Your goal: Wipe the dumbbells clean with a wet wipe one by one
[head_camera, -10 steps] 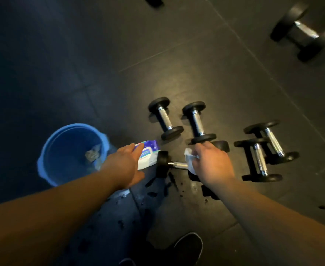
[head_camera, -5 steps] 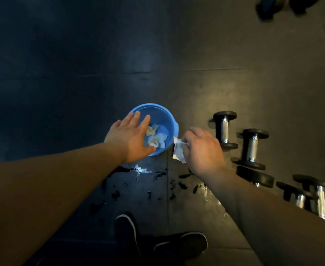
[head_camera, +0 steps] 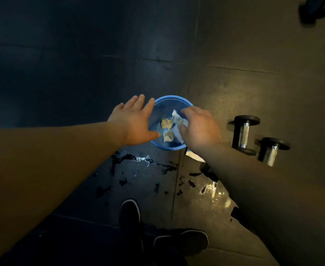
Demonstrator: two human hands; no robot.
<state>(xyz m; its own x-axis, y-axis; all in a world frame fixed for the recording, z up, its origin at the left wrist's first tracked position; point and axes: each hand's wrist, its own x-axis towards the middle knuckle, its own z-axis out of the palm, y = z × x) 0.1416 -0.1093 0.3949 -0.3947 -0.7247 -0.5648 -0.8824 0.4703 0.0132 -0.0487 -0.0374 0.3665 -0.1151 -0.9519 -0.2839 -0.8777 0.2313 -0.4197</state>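
A blue bucket stands on the dark floor with crumpled used wipes inside. My right hand is over its right side and holds a white wet wipe between thumb and fingers, hanging into the bucket. Over the left rim hovers my left hand, fingers spread and holding nothing. To the right lie two black dumbbells with chrome handles. My right forearm hides part of a further dumbbell.
A corner of the wipes pack peeks out under my right wrist. Wet patches spread over the floor in front of the bucket. My two dark shoes are below. Another dumbbell sits blurred at the top right.
My view swung left from the dumbbells to the bucket. My right hand carried the wipe from the dumbbell handle to over the bucket. My left hand left the wipes pack and moved to the bucket's rim.
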